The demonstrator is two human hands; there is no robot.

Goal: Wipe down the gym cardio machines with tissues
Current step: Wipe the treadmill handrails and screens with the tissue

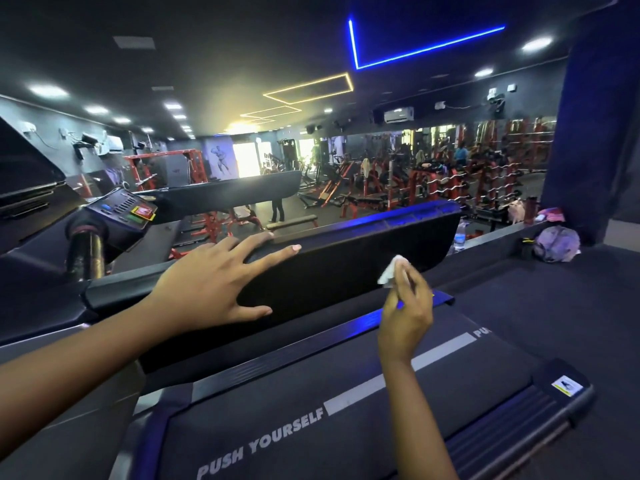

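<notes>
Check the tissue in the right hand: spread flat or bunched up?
Bunched up. The tissue is a small crumpled wad pinched by the right hand, held near the treadmill's black panel; no flat sheet shows.

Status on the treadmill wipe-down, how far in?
Done: nothing visibly finished; no wipe marks show. In hand: right hand pinches a tissue at the treadmill's black hood, left hand resting flat on it. To do: the belt and the neighbouring console look untouched, though that's a guess.
</notes>
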